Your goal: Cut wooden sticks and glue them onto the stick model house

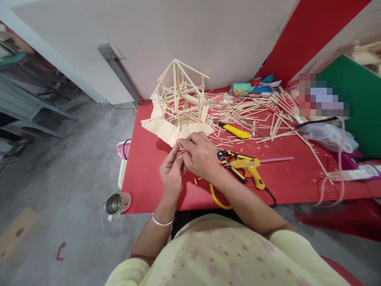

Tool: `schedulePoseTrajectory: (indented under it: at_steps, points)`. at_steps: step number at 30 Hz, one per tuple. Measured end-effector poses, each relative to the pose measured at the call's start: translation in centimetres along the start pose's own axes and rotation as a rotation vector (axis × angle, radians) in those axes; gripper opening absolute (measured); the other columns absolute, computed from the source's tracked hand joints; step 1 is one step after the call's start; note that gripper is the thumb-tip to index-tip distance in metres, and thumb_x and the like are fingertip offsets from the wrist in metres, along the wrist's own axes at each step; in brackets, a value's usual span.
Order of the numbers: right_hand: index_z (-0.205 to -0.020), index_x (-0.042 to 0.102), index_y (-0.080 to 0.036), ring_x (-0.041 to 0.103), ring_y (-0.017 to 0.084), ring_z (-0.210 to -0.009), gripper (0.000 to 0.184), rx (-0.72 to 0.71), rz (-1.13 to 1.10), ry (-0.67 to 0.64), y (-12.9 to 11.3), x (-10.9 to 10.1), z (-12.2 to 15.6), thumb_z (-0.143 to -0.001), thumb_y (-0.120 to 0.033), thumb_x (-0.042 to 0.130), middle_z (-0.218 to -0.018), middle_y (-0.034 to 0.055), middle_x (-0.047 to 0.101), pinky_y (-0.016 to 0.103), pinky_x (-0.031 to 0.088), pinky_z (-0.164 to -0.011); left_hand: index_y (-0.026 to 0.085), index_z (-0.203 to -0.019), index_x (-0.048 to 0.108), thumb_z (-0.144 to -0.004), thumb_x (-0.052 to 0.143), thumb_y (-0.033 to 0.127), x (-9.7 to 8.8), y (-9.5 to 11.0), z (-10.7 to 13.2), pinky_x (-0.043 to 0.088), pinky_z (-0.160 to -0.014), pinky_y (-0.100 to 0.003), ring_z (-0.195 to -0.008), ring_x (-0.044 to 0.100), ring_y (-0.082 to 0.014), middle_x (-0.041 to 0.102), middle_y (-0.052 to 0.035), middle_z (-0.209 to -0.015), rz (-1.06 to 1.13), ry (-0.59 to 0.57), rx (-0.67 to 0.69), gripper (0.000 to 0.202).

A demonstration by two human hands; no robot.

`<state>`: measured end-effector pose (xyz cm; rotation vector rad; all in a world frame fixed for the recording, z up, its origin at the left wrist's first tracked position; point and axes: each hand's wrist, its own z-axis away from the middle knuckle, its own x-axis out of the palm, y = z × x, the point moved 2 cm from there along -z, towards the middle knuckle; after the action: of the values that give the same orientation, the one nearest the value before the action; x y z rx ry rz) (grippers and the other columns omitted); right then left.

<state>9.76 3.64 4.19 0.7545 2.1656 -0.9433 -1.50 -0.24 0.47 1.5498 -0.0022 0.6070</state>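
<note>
A model building made of thin wooden sticks (pixel 175 99) stands on the red tabletop, with an open pointed frame above and slatted eaves spreading around it. At its near corner, my left hand (pixel 172 171) and my right hand (pixel 200 153) meet, fingers pinched together. What lies between the fingertips is too small and covered to make out. Right of my right hand lies a yellow hot glue gun (pixel 248 167) with a glue stick out of its back. Black-and-yellow pliers (pixel 235 169) lie partly under it. A yellow utility knife (pixel 236 130) rests farther back.
Loose wooden sticks (pixel 250 109) cover the back right of the red table (pixel 149 190). A metal mug (pixel 117 203) stands at the left front corner. Plastic bags (pixel 330 135) and a green board (pixel 357 107) are at the right. A wall closes off the back.
</note>
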Motion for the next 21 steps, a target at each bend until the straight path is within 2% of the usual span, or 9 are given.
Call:
schedulePoseTrajectory:
  at_steps: [21]
  points:
    - [-0.118, 0.069, -0.021, 0.054, 0.024, -0.102, 0.036, 0.070, -0.133, -0.037, 0.26, -0.07, -0.22, -0.088, -0.011, 0.051, -0.104, 0.0077, 0.064, 0.037, 0.043, -0.092, 0.018, -0.122, 0.076, -0.078, 0.078, 0.024, -0.09, -0.01, 0.16, 0.038, -0.049, -0.020, -0.048, 0.049, -0.0054, 0.063, 0.0032, -0.060, 0.001, -0.011, -0.018, 0.044]
